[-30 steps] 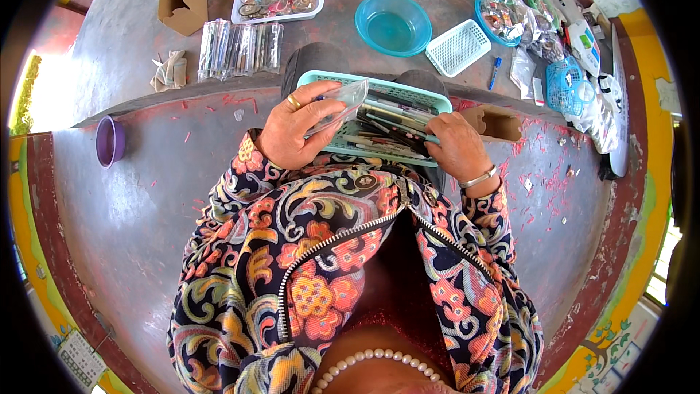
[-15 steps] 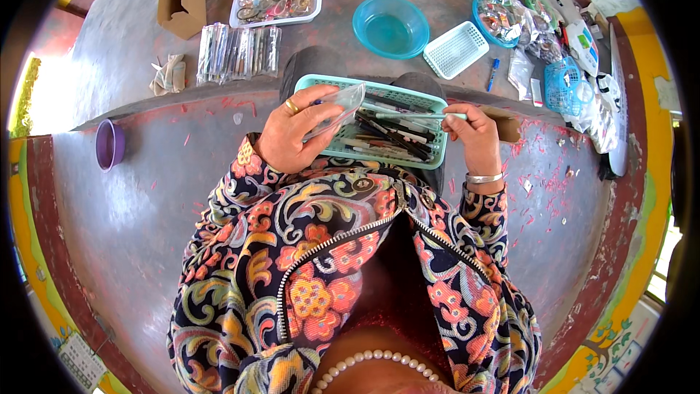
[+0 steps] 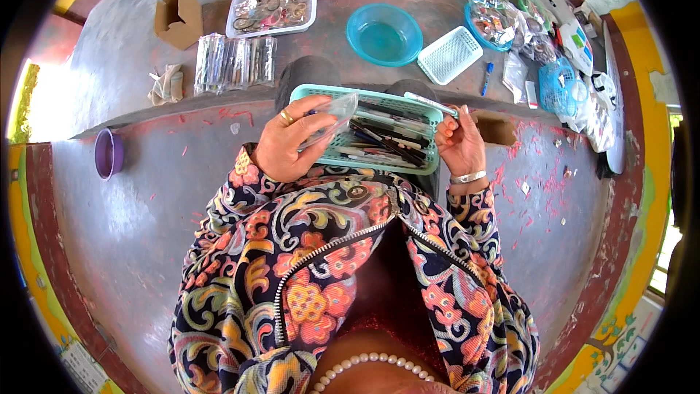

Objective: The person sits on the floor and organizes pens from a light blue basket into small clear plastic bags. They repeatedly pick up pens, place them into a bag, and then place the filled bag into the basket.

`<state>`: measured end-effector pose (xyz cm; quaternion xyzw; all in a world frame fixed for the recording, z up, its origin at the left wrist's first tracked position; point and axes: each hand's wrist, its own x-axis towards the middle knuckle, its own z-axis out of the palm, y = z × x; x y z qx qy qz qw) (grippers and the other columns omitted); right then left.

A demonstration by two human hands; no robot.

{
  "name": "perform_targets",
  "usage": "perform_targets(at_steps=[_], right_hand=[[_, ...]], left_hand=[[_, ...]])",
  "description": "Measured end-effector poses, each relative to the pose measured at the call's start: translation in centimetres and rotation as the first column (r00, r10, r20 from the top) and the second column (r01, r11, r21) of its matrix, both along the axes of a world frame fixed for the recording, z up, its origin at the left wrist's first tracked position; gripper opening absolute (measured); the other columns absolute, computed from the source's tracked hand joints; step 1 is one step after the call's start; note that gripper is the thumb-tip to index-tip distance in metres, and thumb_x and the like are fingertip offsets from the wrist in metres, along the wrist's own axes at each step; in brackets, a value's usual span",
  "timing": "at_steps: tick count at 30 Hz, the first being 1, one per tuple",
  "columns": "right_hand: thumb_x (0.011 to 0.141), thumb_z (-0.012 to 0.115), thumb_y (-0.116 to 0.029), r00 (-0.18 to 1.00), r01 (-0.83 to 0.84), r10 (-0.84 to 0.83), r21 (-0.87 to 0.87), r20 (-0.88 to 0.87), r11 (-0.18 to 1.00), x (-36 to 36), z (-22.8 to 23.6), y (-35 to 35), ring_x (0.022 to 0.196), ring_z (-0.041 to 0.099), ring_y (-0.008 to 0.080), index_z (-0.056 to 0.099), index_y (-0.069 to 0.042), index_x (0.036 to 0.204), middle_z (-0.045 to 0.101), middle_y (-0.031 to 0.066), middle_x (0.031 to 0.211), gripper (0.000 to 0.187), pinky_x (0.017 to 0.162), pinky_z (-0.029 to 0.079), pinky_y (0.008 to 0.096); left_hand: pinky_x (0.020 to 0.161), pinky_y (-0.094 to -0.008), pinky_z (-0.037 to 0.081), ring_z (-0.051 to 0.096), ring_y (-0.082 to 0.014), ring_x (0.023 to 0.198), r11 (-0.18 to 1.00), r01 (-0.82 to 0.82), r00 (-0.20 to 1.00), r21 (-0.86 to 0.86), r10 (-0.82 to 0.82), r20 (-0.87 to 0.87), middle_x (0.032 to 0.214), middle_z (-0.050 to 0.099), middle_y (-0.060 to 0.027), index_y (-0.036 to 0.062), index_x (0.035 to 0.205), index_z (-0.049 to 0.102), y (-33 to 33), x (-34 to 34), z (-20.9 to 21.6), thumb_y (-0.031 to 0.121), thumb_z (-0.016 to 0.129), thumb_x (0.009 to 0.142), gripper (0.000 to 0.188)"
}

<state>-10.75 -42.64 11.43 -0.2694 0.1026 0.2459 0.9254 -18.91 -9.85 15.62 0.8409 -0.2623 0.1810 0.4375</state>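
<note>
A pale green plastic basket [image 3: 302,90] sits in front of my body, full of loose pens [image 3: 385,142], some black and some white. Over its left end, my left hand [image 3: 286,144] is closed on a clear plastic sleeve [image 3: 341,109], whose mouth points up and to the right. My right hand [image 3: 462,152], by the basket's right end, pinches a light-coloured pen [image 3: 430,103] at its right tip. The pen slants up to the left across the far rim, apart from the sleeve. Whatever my left palm covers is hidden.
On the raised surface ahead lie a row of bagged pens [image 3: 235,64], a cardboard box [image 3: 179,20], trays of scissors [image 3: 271,9], a blue basin [image 3: 384,35], a white basket [image 3: 450,56] and a blue pen [image 3: 487,79]. A purple basin [image 3: 109,154] stands on the floor at left.
My right hand has turned its palm further up, and the pen's free end has swung upward and away from the sleeve. My left hand keeps hold of the sleeve. The whole view has shifted slightly.
</note>
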Motion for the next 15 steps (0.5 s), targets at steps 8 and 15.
perform_targets(at_steps=[8, 15], right_hand=[[0.095, 0.054, -0.017, 0.867, 0.168, 0.011, -0.313, 0.498, 0.935, -0.5, 6.6, 2.7, 0.075, 0.054, 0.0141, 0.056, 0.006, 0.110, 0.060, 0.0087, 0.083, 0.028, 0.063, 0.041, 0.0265], [0.086, 0.068, -0.008, 0.643, 0.346, 0.340, -0.656, 0.686, 0.670, -1.3, 12.3, 5.5, 0.068, 0.057, 0.0073, 0.061, 0.001, 0.105, 0.065, 0.0041, 0.082, 0.023, 0.059, 0.043, 0.0209]], left_hand=[[0.077, -0.0374, 0.053, 0.061, -0.0342, 0.099, 1.000, 0.006, 0.999, -0.026, -0.005, 0.037, 0.120, 0.055, -0.0216, 0.0010, 0.106, 0.059, -0.1, 0.1, 0.0, -0.002, 0.067, 0.077, 0.030], [0.068, -0.0344, 0.054, 0.065, -0.0312, 0.083, 0.999, 0.005, 0.999, -0.043, -0.003, 0.050, 0.124, 0.053, -0.0213, 0.0026, 0.102, 0.061, -0.1, 0.0, -0.2, -0.002, 0.067, 0.076, 0.027]])
